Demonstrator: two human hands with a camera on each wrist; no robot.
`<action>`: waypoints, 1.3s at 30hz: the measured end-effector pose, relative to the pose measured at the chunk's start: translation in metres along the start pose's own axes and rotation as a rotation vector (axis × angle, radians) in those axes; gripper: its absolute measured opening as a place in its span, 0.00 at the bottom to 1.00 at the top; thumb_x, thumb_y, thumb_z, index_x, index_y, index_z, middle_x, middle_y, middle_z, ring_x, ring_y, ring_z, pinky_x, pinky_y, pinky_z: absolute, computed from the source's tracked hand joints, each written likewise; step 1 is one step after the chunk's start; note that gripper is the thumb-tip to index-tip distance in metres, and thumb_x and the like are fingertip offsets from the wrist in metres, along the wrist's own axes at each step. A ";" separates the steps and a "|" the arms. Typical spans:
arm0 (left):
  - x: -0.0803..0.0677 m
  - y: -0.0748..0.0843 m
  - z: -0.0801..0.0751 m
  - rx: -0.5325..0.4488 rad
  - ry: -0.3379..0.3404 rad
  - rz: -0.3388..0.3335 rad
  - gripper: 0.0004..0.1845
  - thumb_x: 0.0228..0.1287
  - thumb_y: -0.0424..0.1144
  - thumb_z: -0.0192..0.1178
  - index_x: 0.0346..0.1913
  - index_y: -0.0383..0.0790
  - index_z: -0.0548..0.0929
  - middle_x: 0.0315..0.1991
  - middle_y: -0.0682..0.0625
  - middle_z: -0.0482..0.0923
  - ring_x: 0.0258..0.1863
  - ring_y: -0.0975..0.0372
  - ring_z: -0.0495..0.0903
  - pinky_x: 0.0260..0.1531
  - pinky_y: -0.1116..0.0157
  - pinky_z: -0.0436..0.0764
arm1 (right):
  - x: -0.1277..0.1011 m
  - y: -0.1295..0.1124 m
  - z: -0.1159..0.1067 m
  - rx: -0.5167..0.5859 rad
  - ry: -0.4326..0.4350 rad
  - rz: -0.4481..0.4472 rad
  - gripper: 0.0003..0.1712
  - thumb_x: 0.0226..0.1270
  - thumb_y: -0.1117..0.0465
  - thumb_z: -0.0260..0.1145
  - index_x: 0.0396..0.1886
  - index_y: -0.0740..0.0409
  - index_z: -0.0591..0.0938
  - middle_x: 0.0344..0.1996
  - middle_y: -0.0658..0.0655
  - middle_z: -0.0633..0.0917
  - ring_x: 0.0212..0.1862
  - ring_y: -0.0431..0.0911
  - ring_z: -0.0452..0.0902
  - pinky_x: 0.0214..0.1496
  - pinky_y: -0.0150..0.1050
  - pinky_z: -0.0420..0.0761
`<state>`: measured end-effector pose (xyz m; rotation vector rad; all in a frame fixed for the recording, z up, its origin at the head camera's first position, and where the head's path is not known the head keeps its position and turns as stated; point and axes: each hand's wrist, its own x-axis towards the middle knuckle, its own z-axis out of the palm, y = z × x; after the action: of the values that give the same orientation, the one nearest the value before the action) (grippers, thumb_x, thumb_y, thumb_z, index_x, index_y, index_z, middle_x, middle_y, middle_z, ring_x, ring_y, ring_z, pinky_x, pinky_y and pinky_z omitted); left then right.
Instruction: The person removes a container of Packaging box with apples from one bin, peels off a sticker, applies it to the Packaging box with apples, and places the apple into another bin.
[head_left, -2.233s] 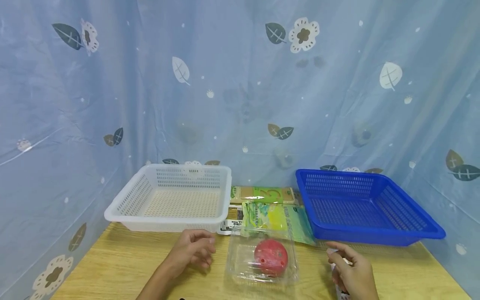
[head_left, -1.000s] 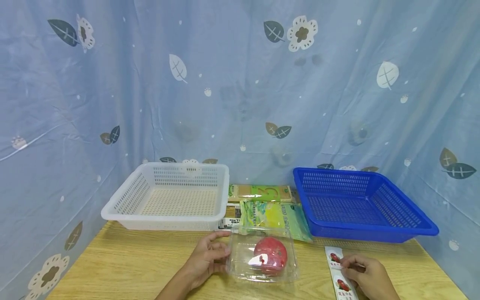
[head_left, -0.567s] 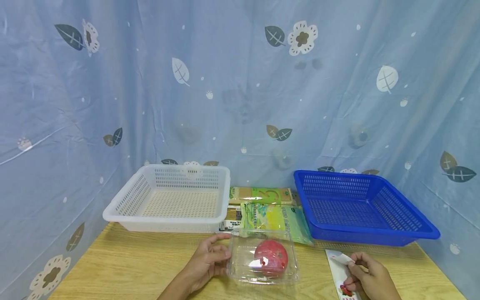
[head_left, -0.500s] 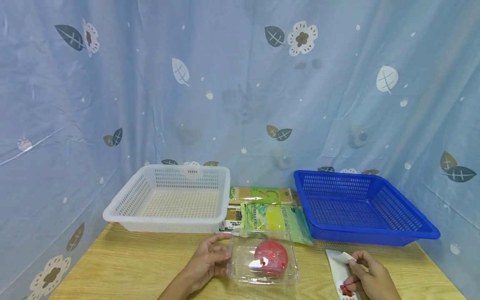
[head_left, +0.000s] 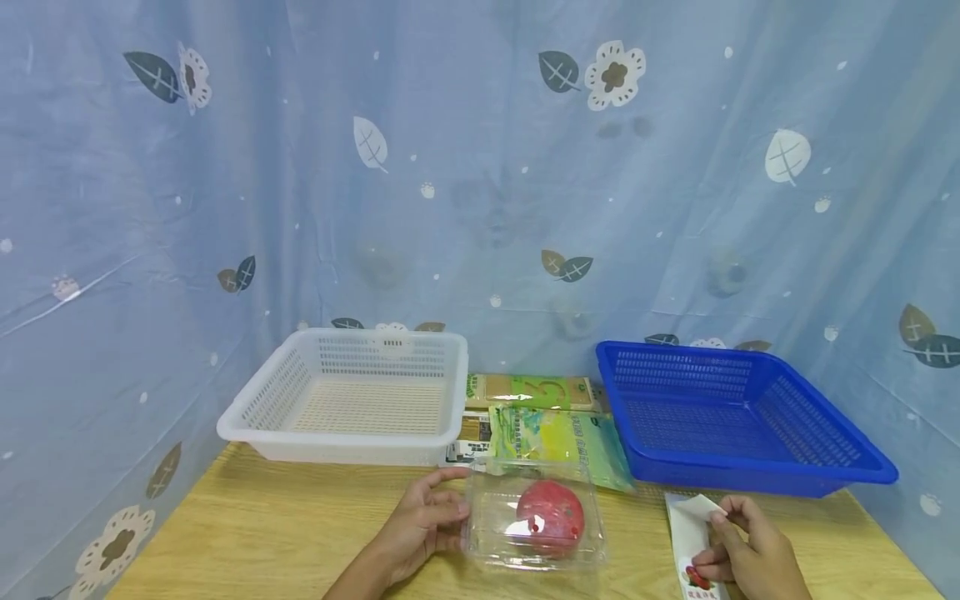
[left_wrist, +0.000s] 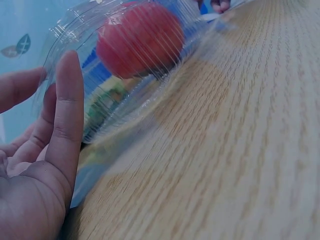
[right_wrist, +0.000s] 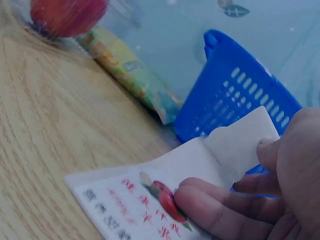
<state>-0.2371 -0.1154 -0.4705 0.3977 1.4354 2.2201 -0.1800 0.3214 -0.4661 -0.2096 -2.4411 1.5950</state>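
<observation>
Left hand: the left hand (head_left: 422, 527) sits on the wooden surface (head_left: 262, 533) with relaxed fingers (left_wrist: 67, 115) laid against the left wall of the clear clamshell box (head_left: 534, 521), steadying it rather than gripping it.
Box: it's near the front middle of the surface, lid down, with a red tomato-looking fruit (head_left: 550, 517) inside.
Right hand: the right hand (head_left: 750, 554) pinches a white label strip (head_left: 693, 542) with red fruit printed on it. One corner (right_wrist: 242, 137) is peeled up between thumb and fingertip, other fingers pressing the strip flat, just right of the box.
Step in hand: looks like peeling a sticker off its backing while the box is held ready.
Next move: probably needs the peel finished cleanly, then carried left to the lid without creasing.
Around: white basket (head_left: 352, 400) far left, blue basket (head_left: 735, 417) far right, green packets (head_left: 555, 433) between them, leaf-print curtain (head_left: 480, 167) behind.
</observation>
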 end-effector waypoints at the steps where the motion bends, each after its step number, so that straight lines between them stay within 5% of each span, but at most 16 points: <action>1: 0.001 -0.001 0.000 0.001 -0.003 0.001 0.35 0.66 0.29 0.63 0.72 0.30 0.59 0.36 0.51 0.82 0.30 0.63 0.83 0.31 0.67 0.88 | 0.000 -0.001 0.000 -0.008 -0.001 -0.004 0.08 0.82 0.66 0.47 0.52 0.68 0.65 0.54 0.81 0.77 0.24 0.52 0.86 0.26 0.47 0.90; 9: 0.004 -0.004 -0.001 0.013 0.002 0.009 0.35 0.66 0.29 0.63 0.72 0.30 0.59 0.35 0.51 0.82 0.30 0.63 0.83 0.31 0.66 0.88 | 0.001 -0.011 0.000 -0.019 -0.011 -0.003 0.12 0.84 0.63 0.46 0.55 0.69 0.63 0.35 0.66 0.86 0.25 0.51 0.87 0.28 0.44 0.90; 20: 0.003 -0.001 0.000 0.008 0.010 0.001 0.35 0.66 0.29 0.63 0.72 0.29 0.59 0.35 0.51 0.81 0.30 0.63 0.83 0.30 0.67 0.88 | 0.001 -0.016 -0.005 0.062 -0.044 0.056 0.17 0.86 0.58 0.41 0.57 0.69 0.60 0.45 0.70 0.80 0.31 0.54 0.89 0.35 0.47 0.91; 26: 0.002 0.000 0.002 0.012 0.008 0.000 0.35 0.66 0.29 0.62 0.72 0.29 0.59 0.34 0.50 0.81 0.30 0.63 0.83 0.30 0.67 0.88 | -0.001 -0.018 -0.005 0.046 0.044 -0.049 0.17 0.81 0.62 0.54 0.53 0.76 0.71 0.37 0.63 0.87 0.33 0.47 0.89 0.35 0.42 0.91; 31: 0.002 0.001 0.002 0.017 0.002 0.002 0.35 0.67 0.29 0.62 0.72 0.30 0.59 0.34 0.51 0.80 0.30 0.63 0.83 0.30 0.67 0.88 | -0.002 -0.022 -0.005 0.055 0.078 -0.221 0.11 0.73 0.72 0.62 0.46 0.80 0.79 0.28 0.59 0.89 0.30 0.44 0.89 0.32 0.38 0.89; 34: 0.002 0.001 0.001 0.016 -0.001 0.001 0.35 0.67 0.28 0.62 0.73 0.29 0.58 0.35 0.51 0.80 0.30 0.63 0.83 0.30 0.67 0.88 | -0.004 -0.029 -0.007 0.045 0.058 -0.284 0.13 0.70 0.74 0.64 0.50 0.79 0.80 0.31 0.56 0.90 0.32 0.45 0.89 0.34 0.40 0.89; 39: 0.002 0.000 0.001 0.012 -0.003 0.002 0.35 0.67 0.29 0.62 0.73 0.29 0.58 0.35 0.51 0.80 0.30 0.63 0.83 0.31 0.67 0.88 | -0.006 -0.046 -0.010 0.171 0.008 -0.224 0.22 0.66 0.72 0.69 0.59 0.74 0.79 0.44 0.45 0.89 0.36 0.49 0.89 0.40 0.45 0.89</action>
<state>-0.2380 -0.1137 -0.4706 0.4072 1.4478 2.2128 -0.1720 0.3104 -0.4204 0.0824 -2.2161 1.6847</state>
